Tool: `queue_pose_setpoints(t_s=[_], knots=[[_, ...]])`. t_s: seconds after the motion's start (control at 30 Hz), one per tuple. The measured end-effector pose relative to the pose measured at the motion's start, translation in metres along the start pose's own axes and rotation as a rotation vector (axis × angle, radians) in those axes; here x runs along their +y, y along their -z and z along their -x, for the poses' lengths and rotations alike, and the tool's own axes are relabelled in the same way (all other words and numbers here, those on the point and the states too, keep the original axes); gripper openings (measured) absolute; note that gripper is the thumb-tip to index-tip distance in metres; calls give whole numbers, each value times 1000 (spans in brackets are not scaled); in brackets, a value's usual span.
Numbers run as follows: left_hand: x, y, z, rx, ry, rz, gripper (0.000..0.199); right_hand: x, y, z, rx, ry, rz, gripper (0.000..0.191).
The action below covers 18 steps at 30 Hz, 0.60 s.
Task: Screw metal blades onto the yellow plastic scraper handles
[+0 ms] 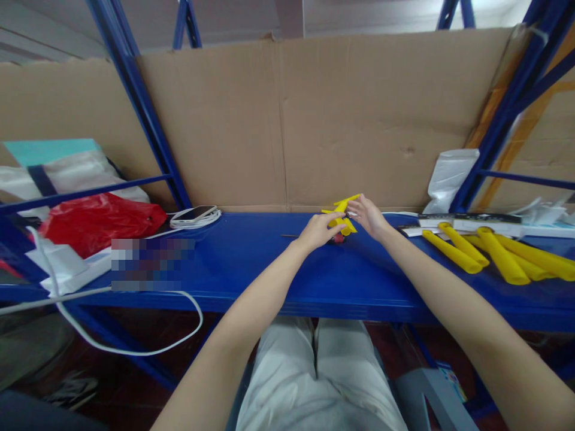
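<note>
A small yellow piece with pointed, wing-like parts (344, 222) is held between my two hands above the blue table. My left hand (320, 231) grips it from the left, fingers closed on its lower part. My right hand (367, 215) is at its upper right, with the fingertips pinched together at its edge; what they hold is too small to make out. Just beneath the yellow piece lies a small reddish object (336, 238), partly hidden by my left hand. A thin rod (288, 236) lies to the left of my left hand.
Several yellow tubes (503, 254) lie at the right of the blue table (251, 263). At the left are a red bag (105, 221), a phone (197, 213) on a coiled white cable and a loose cable over the front edge. Cardboard (350, 120) stands behind.
</note>
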<state>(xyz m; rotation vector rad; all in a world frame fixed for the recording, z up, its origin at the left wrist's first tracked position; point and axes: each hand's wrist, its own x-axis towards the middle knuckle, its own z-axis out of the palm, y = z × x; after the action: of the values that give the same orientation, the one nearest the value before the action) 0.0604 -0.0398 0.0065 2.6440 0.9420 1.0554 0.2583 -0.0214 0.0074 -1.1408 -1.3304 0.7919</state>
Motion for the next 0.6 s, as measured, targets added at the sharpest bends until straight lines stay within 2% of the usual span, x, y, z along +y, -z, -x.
queue_pose_setpoints(t_s=[0.13, 0.23, 0.4, 0.5, 0.6], knots=[[1, -6, -5, -35, 40, -1, 39, -7, -14, 11, -55, -96, -99, 39], [0, -11, -13, -46, 63, -27, 40, -10, -17, 16, -94, -118, -72, 41], [-4, -14, -29, -59, 121, -68, 37, -6, -17, 15, -152, -66, 100, 50], [-4, -15, -36, -73, 147, -113, 35, 2, -11, 8, -107, -7, 284, 47], [-2, -20, -41, -117, 190, -142, 34, 11, 0, 2, -97, 89, 664, 34]])
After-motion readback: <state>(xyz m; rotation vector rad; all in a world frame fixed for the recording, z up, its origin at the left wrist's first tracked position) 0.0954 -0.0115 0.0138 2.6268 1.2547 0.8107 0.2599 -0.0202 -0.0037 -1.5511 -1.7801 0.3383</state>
